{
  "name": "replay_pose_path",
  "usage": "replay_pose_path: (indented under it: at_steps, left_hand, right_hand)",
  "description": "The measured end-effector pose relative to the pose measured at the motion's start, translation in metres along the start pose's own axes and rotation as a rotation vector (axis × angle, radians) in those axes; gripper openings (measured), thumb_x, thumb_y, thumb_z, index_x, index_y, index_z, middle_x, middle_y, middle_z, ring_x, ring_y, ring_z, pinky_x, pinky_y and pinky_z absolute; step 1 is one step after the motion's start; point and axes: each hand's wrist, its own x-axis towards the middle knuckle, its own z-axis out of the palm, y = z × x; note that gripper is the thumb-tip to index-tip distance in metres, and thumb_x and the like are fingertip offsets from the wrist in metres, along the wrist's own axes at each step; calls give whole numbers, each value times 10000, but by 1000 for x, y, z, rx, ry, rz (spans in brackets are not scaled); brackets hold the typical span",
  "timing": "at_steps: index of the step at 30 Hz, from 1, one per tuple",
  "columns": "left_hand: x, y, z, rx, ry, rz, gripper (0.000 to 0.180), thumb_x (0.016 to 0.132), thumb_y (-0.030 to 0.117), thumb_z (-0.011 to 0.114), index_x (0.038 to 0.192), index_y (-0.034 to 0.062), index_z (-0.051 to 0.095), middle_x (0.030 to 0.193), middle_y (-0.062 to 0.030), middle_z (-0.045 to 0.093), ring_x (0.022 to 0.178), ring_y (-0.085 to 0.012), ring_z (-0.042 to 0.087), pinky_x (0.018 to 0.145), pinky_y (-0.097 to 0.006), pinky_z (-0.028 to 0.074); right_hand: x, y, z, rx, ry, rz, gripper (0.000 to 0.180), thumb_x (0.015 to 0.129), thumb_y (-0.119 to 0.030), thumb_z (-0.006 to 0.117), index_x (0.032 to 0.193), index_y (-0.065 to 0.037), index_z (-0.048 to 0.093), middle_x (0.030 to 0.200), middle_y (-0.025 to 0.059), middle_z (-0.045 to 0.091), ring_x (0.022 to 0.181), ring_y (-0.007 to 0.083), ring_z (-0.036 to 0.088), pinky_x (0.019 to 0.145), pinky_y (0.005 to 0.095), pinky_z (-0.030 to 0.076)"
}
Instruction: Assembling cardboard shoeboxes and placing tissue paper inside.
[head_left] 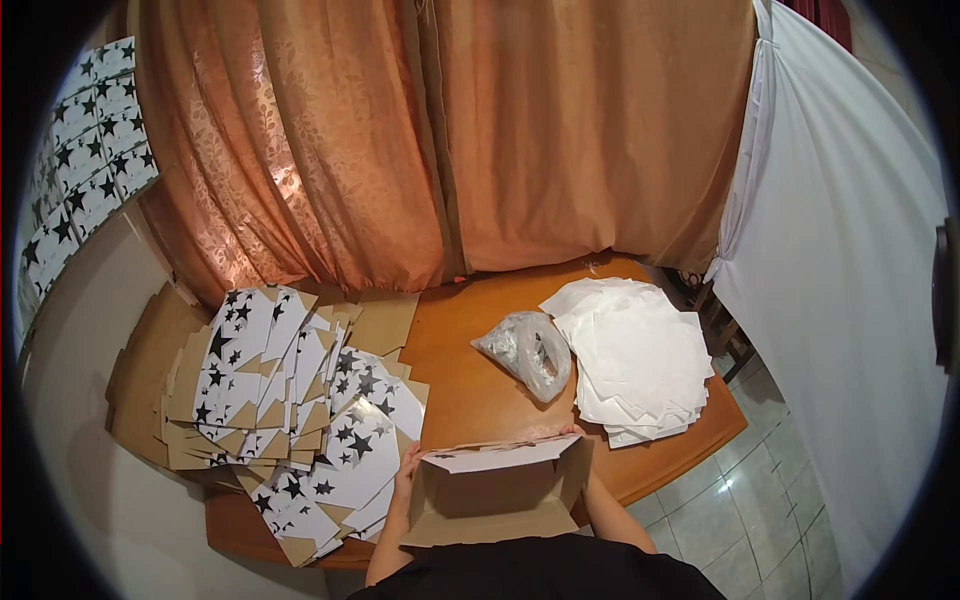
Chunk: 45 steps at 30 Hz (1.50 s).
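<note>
An open cardboard box (490, 497), brown inside with a white flap along its far edge, is at the table's near edge against my body. My left hand (408, 470) grips its left side near the far corner. My right hand (573, 431) holds the far right corner, most of its fingers hidden behind the cardboard. Beyond the box lies a clear plastic bag (527, 352) with small contents I cannot make out. To its right is a loose pile of white paper sheets (645, 360).
Flat cardboard pieces (290, 385), white with black stars, heap up on the left of the wooden table (460, 335). Finished-looking starred boxes (95, 150) are stacked at the far left. Orange curtains (590, 130) hang behind; a white cloth (830, 230) hangs at the right.
</note>
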Motion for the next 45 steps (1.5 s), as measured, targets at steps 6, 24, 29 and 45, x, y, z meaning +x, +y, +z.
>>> replay_pose_path:
  at_steps: [6,24,29,45]
  left_hand:
    - [-5,36,39,-170,50,-246,349,906,294,444,1109,55,597,1023,-119,646,940,-257,610,805,-350,472]
    - [17,58,37,1038,612,320,318,869,323,487,910,45,635,773,-144,632,661,-311,604,608,-382,452]
    - [-28,94,51,606,688,625,164,820,228,592,882,84,641,774,-87,574,645,-260,519,676,-350,431]
    - [-100,136,101,1752,-30,645,530,552,571,742,898,174,688,1155,-42,540,1238,-258,375,977,-580,130]
  right_hand:
    - [13,25,-25,49,-52,41,287,904,-300,439,878,-43,563,685,38,541,589,137,519,541,247,432]
    - [32,10,-16,-1500,167,-283,319,850,-364,475,912,-108,656,995,137,610,955,344,516,859,572,310]
    - [11,-15,15,-1490,271,-184,300,863,-391,486,878,-143,653,941,88,597,954,311,501,803,545,295]
    - [-2,-69,37,-1052,-102,174,318,902,-379,430,932,-118,610,937,52,613,852,259,581,698,349,450]
